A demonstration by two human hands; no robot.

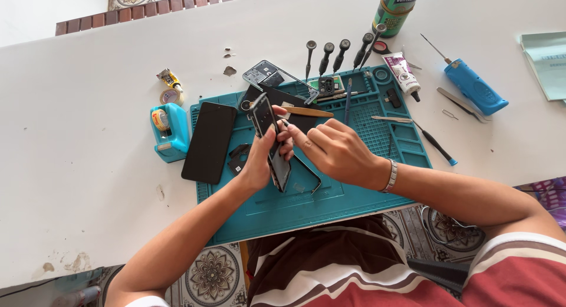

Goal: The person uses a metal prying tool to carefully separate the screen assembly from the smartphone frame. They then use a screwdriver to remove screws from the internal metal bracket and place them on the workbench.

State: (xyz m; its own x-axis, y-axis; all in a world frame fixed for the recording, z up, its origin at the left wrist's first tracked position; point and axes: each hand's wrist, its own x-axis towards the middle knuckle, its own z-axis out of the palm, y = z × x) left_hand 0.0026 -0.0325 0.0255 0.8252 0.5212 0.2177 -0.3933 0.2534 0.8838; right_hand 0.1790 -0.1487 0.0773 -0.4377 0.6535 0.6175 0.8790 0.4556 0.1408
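Observation:
My left hand (259, 159) grips an opened phone body (269, 136), held on edge above the teal repair mat (354, 195). My right hand (337, 150), with a metal bracelet on its wrist, reaches its fingertips to the phone's upper side; whether it pinches a small part I cannot tell. A black phone screen panel (209, 142) lies flat on the mat's left edge. A bare phone frame (277, 78) rests at the mat's top left.
Several screwdrivers (336, 53) stand along the mat's far edge. A teal tape dispenser (170, 130) sits left of the mat. A blue electric tool (475, 86), a glue tube (402, 74), a green can (395, 9) and tweezers (394, 119) lie right and behind.

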